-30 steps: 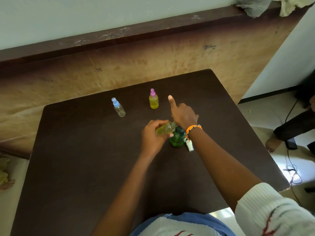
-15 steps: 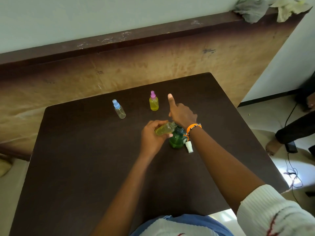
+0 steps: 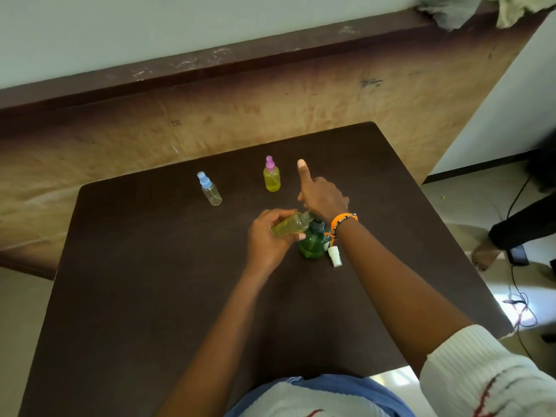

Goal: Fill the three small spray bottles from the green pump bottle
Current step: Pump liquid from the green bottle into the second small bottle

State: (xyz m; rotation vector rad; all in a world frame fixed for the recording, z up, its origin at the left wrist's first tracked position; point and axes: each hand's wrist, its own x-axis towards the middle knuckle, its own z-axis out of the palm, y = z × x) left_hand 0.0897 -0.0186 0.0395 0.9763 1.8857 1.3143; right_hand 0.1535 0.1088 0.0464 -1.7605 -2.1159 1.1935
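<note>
nearest the camera, two bare forearms reach forward over the dark brown surface, the right one coming out of a white sleeve. the left hand has its fingers curled around an uncapped small spray bottle holding yellowish liquid, tilted with its open neck toward the top of the green pump bottle, which stands upright on the surface just right of that hand. a white spray cap lies on the surface just beside the green bottle's right side. the right hand, with an orange beaded bracelet at the wrist, sits over the pump top; its thumb sticks straight out, and i cannot tell whether the other fingers grip the pump or only press on it. farther back stand two more small bottles, well apart from the hands: one with a pink cap, full of yellow liquid, and to its left one with a blue cap, nearly clear. beyond the surface runs a worn brown wall ledge with crumpled cloths at its right end.
</note>
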